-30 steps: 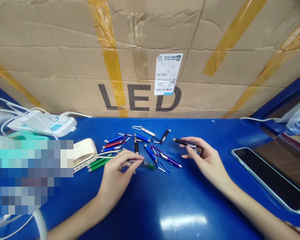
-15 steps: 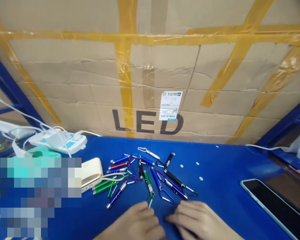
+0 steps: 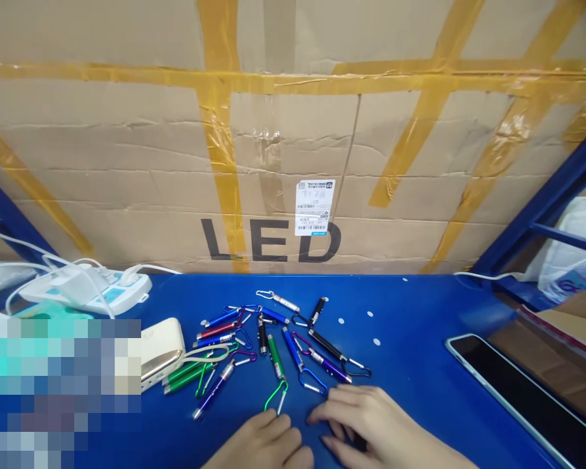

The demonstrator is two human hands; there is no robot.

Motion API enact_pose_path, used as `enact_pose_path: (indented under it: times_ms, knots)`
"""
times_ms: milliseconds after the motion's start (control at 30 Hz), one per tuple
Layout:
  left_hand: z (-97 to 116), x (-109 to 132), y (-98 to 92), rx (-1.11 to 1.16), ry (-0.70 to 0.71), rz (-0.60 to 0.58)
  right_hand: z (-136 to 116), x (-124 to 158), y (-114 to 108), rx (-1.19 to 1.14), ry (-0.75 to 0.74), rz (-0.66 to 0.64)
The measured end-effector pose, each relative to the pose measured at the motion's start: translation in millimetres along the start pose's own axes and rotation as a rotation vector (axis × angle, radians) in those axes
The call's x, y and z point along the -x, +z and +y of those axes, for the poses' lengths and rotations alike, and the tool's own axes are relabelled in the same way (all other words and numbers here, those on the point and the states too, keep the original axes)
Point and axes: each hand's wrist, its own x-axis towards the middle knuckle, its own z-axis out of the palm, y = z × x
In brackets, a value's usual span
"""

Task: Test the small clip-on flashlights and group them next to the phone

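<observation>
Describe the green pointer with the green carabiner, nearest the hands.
The green pointer is a slim, metallic-looking green barrel with a silver end, lying flat on the blue bench. A green carabiner with a silver gate is linked to its near end, just above the left hand. No other pointer visibly touches it.

1. Just one cam, worn on the person's head, aimed forward and down.
2. Pretty close: blue worktop (image 3: pixel 410 391) fills the lower part, big cardboard box (image 3: pixel 283 150) up top.
3. Left hand (image 3: pixel 256 443) and right hand (image 3: pixel 366 423) sit right at the bottom edge.
</observation>
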Motion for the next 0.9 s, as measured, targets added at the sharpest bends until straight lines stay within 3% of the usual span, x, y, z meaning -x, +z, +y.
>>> enact_pose_path:
  times_ms: [267,700,900]
  knots:
    - [0.3,-2.7,2.8,-0.033,-0.002,0.062,-1.8,-0.5,2.1,-0.014,0.027,0.032]
    - [1.3,0.1,-2.0,-0.024,0.013,-0.03,-1.8,-1.5,3.2,0.001,0.004,0.073]
    - [0.5,-0.9,-3.1,-0.013,0.018,-0.011,-1.9,-1.3,2.3,-0.013,0.006,0.051]
